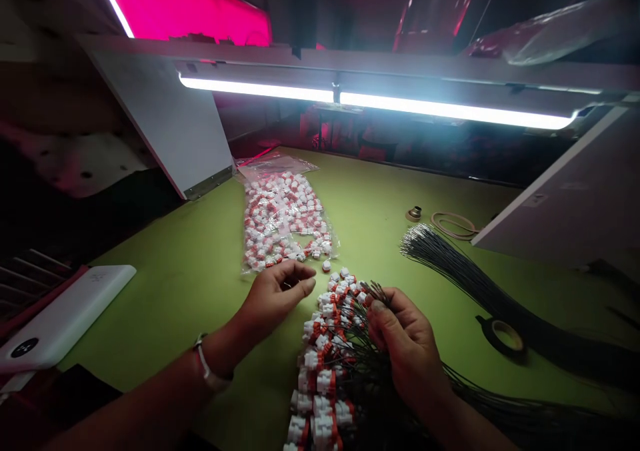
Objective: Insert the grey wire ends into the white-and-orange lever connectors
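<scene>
My left hand (277,294) is curled, fingers pinched together near the mouth of a clear plastic bag (283,219) full of small white-and-orange connectors; what it pinches is too small to make out. My right hand (403,341) is closed on thin black wires at the top of a pile of wired connectors (325,364) that runs down toward me on the green table (190,278). A few loose connectors (327,265) lie between the bag and the pile.
A bundle of loose black wires (480,284) fans out at the right, with a black tape roll (503,336) beside it. A rubber band (454,225) and small ring (413,214) lie farther back. A white power bank (63,318) sits left. A light bar (380,101) hangs overhead.
</scene>
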`<state>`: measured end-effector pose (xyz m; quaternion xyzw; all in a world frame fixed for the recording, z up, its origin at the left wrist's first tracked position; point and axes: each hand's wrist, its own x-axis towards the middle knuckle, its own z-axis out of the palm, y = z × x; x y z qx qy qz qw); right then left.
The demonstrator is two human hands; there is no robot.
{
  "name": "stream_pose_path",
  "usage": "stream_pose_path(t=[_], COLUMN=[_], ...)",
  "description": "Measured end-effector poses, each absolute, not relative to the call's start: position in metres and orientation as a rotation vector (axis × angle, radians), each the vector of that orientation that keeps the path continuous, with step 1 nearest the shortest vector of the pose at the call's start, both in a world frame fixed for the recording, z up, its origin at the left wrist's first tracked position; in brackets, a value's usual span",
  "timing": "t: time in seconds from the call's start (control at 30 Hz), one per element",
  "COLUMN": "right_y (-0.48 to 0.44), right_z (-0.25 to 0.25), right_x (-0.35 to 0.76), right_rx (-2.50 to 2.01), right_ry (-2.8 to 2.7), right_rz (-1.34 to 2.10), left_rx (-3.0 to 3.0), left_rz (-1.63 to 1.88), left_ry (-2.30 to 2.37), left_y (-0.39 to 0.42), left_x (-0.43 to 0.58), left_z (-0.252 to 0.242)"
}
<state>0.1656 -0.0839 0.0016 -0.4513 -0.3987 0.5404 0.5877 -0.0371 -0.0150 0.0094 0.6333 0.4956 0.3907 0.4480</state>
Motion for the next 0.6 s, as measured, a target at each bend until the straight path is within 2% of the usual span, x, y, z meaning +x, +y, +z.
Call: stream_pose_path(t=[0.3,0.53,0.6], right_y=[-0.084,-0.084,-0.084], right_z=[0.01,0.007,0.005], right_x=[0.165,0.166,0.167], right_rx=[-1.018,-0.947,-0.965], right_ry=[-0.956,-0.789,-0.789], right_rz=[1.409,1.451,1.458], left_rx=[1.809,1.457,1.185], left_rz=[0.915,0.876,0.845], left_ry=[1.124,1.033,0.976], left_y=[0.045,0.007,-0.012], left_x=[-0.013,-0.017,-0.022], left_z=[-0.01,0.008,0.016])
